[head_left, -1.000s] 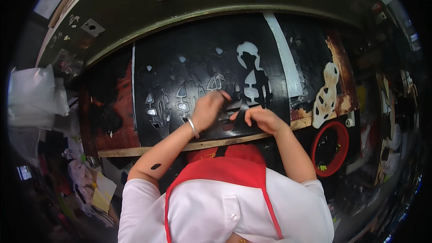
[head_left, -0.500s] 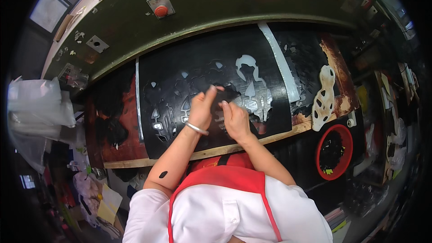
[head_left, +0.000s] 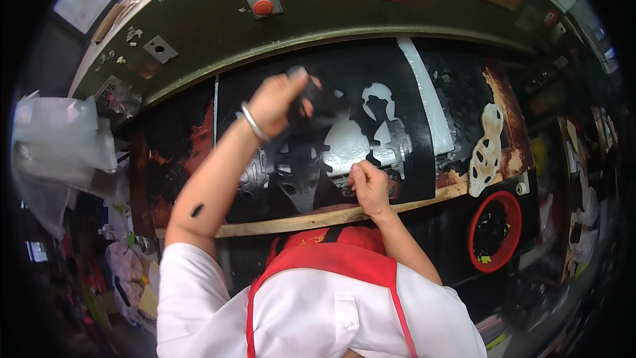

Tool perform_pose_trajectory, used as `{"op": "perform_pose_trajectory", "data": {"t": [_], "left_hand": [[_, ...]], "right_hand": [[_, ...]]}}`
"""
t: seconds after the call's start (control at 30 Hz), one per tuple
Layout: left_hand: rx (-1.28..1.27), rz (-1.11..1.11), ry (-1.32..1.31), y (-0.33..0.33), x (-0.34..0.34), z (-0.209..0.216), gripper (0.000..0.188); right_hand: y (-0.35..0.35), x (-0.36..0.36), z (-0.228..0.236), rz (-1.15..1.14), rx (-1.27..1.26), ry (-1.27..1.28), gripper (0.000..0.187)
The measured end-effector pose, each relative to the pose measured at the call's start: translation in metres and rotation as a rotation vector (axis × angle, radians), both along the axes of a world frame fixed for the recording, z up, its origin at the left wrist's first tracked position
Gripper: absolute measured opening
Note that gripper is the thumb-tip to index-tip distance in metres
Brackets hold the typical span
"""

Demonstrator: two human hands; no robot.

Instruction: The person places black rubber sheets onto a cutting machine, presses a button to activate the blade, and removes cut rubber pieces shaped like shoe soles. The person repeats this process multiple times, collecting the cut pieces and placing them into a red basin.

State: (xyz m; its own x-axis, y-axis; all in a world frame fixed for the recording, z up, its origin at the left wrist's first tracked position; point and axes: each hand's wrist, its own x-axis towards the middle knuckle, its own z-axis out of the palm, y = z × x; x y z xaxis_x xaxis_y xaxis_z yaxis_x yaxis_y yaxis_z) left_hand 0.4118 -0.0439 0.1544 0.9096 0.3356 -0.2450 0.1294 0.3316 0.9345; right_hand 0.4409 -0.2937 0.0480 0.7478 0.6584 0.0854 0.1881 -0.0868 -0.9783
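A wide black sheet with shaped cut-outs lies on the workbench, and pale surface shows through its holes. My left hand, wearing a metal bangle, is raised over the sheet's far part. It is closed around a black cut piece, blurred by motion. Lower and to the right, my right hand is closed with thumb and finger pressed together at a large pale opening. Whatever it pinches is hidden. Between my arms a black perforated piece lies on the sheet.
Behind the bench runs a green machine beam with red buttons. A cream perforated template rests at the right. Below it stands a red tub holding black scraps. Clear plastic bags hang at the left. A wooden strip edges the bench.
My left hand has swung up and away from my right hand, carrying a black piece. My right hand has moved down and slightly right. A large pale opening now shows between them.
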Motion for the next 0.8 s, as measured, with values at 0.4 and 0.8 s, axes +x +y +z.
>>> {"op": "perform_pose_trajectory", "data": {"t": [0.4, 0.8], "left_hand": [[-0.307, 0.063, 0.009, -0.082, -0.017, -0.089, 0.026], [0.057, -0.033, 0.06, -0.105, -0.014, -0.097, 0.03]], "right_hand": [[0.033, -0.014, -0.005, -0.198, -0.029, -0.185, 0.033], [0.032, -0.004, -0.013, -0.2, -0.148, -0.221, 0.05]]}}
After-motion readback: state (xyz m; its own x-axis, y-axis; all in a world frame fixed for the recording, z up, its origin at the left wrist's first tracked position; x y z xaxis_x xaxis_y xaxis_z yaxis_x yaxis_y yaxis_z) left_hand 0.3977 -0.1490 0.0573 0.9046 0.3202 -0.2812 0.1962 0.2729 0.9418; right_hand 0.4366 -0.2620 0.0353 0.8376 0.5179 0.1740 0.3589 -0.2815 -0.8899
